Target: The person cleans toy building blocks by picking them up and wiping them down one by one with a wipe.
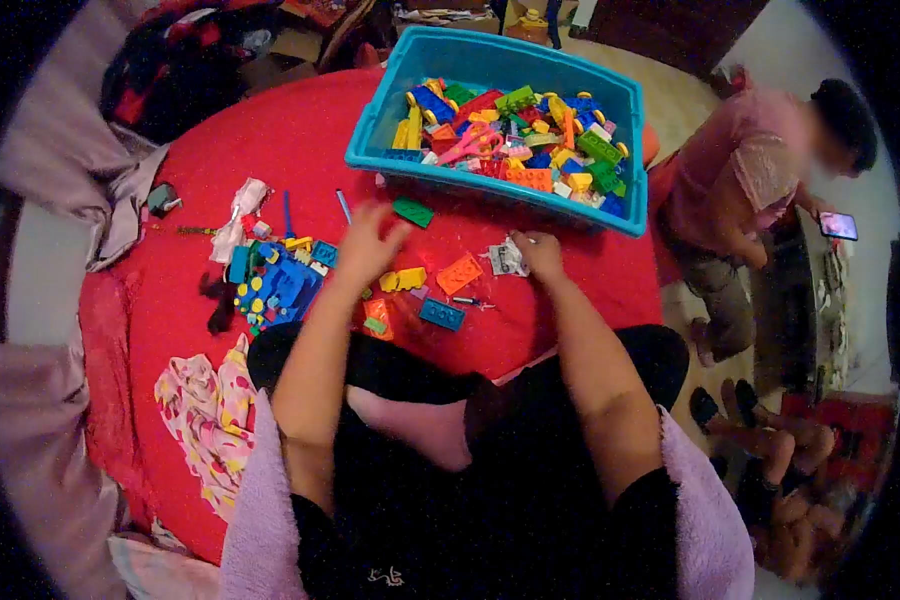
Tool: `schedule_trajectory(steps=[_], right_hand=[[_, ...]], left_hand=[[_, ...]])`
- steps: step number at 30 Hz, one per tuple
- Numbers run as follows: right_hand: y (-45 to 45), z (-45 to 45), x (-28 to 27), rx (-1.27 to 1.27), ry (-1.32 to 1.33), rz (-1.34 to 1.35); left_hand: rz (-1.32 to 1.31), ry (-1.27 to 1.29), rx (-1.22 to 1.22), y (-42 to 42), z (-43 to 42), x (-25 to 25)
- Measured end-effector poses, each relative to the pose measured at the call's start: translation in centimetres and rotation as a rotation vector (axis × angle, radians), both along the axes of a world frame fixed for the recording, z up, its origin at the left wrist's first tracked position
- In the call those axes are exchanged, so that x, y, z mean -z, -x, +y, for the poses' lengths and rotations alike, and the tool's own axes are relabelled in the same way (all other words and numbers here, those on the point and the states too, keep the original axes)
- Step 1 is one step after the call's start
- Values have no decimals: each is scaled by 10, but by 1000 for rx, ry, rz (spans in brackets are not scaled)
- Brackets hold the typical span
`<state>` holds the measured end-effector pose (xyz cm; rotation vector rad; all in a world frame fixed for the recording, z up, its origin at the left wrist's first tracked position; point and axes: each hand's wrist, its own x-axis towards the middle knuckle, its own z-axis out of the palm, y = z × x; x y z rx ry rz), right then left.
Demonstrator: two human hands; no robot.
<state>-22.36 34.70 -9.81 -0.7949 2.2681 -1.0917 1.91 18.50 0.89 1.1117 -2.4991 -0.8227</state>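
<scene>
My left hand point(370, 245) is over the red cloth, a little blurred, with its fingers apart and nothing seen in them. Just beyond its fingertips lies a green toy brick point(413, 212). My right hand point(542, 257) pinches the edge of a small, crumpled whitish packet point(508, 259) with dark print. Between the hands are an orange brick point(459, 272), a yellow brick point(403, 280) and a blue brick point(441, 313). Another orange brick point(378, 318) has a small green piece on it. A small thin object point(472, 301) lies near the blue brick, too small to name.
A blue plastic tub point(495, 180) full of mixed bricks stands ahead, with pink scissors point(470, 145) on top. Left are a blue brick build point(285, 285) and a patterned cloth point(205, 420). A person point(740, 180) holding a phone point(838, 226) is at the right.
</scene>
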Motion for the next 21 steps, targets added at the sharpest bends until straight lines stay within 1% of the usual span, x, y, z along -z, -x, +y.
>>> schedule_trajectory(steps=[1, 2, 3, 5, 6, 8, 9, 11, 12, 14, 15, 16, 17, 18, 19, 20, 21], right_hand=[[0, 0, -3, -21, -6, -17], [1, 0, -6, -39, -11, -31], [3, -1, -1, -36, -7, -32], [7, -3, 15, -15, -1, 30], [5, -1, 9, -12, -1, 31], [-5, 2, -17, 7, -2, 47], [-4, 2, -17, 17, -4, 51], [0, 3, -10, -29, 14, -52], [2, 2, 6, -16, 46, 66], [-1, 1, -10, 4, -14, 22], [-2, 1, -16, 13, -65, -22], [3, -1, 2, 11, -74, -26], [11, -3, 36, 58, -118, 7], [13, -5, 55, 102, -157, 39], [11, -6, 50, 96, -159, 30], [8, -4, 33, 57, -98, 14], [6, -2, 14, 20, -39, 1]], left_hand=[[-33, 203, -126, -7, -18, 6], [-70, 224, -235, -13, -31, -8], [-146, 399, -333, -24, -59, 11], [-173, 143, -572, -40, -101, 18], [-234, 28, -638, -53, -133, 38], [-363, -46, -798, -69, -157, 46], [-376, -35, -808, -78, -170, 59], [-391, -31, -802, -84, -182, 82], [-369, -15, -897, -87, -182, 90], [-353, -7, -989, -85, -171, 87], [-500, -77, -916, -79, -157, 63], [-647, -147, -842, -76, -148, 50], [-657, -155, -844, -78, -149, 58], [-610, -137, -804, -81, -153, 69], [-564, -114, -764, -86, -159, 84], [-581, 31, -669, -99, -172, 125], [-586, 31, -670, -94, -164, 124]])
